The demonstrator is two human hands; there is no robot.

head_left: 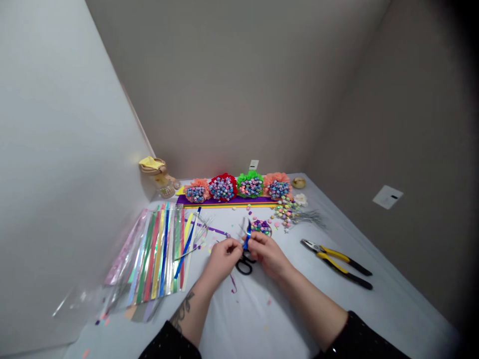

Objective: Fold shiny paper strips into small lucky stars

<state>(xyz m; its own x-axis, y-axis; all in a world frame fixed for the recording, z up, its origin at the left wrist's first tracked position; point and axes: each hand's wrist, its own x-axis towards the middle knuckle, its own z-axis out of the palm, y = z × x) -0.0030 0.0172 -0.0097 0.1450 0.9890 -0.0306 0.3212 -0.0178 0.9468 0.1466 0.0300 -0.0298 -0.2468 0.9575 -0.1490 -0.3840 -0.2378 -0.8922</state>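
A shiny blue paper strip [248,233] stands up between my hands, its upper end curving above the fingers. My right hand [265,250] pinches it from the right. Close beside it, my left hand [226,254] has thumb and fingertips pressed together at the strip's lower part; exactly what those fingertips grip is partly hidden. Black-handled scissors [244,268] lie on the table under my hands, blades pointing away. Just behind the right hand is a small round container of tiny folded paper stars [261,227], mostly purple and pink.
Many coloured strips [160,249] in clear sleeves lie at left. Yellow-black pliers [337,262] rest at right. Several ruffled paper flowers [250,184] line the back. Wire stems with small stars [288,212] lie behind the pliers; a woven basket [153,167] is back left.
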